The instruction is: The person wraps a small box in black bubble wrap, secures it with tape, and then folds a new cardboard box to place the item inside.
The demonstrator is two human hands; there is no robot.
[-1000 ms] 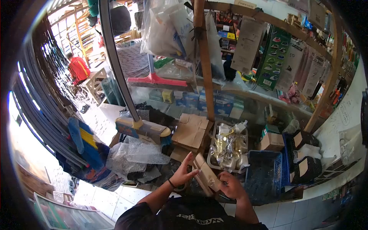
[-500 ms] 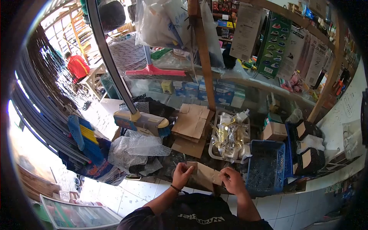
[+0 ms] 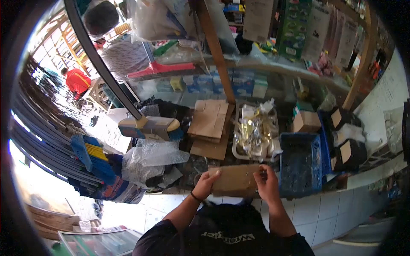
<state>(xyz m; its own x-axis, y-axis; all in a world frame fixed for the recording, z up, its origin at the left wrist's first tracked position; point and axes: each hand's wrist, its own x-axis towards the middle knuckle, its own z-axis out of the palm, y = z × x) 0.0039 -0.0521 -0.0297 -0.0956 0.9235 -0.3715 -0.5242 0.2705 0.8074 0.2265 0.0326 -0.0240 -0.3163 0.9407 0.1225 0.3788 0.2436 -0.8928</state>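
Observation:
A piece of brown cardboard (image 3: 234,179) is held level in front of my body, at the near edge of the counter. My left hand (image 3: 205,184) grips its left end, thumb on top and fingers underneath. At the right end my right hand (image 3: 268,184) is closed on it, with the thumb near the corner. Just beyond lies a stack of flat cardboard sheets (image 3: 209,118). To the right of that stack, a white tray (image 3: 235,150) holds shiny gold and silver items in clear plastic.
A blue plastic basket (image 3: 300,135) stands right of the tray, near a small cardboard box (image 3: 306,122). On the left are bubble wrap (image 3: 149,160) and a broom head (image 3: 149,128). A wooden post (image 3: 215,51) rises behind the counter. A person in red (image 3: 78,82) is outside.
The cardboard now shows a broader flat face and lies more level. My right hand has shifted right, to its end. The camera view has also moved.

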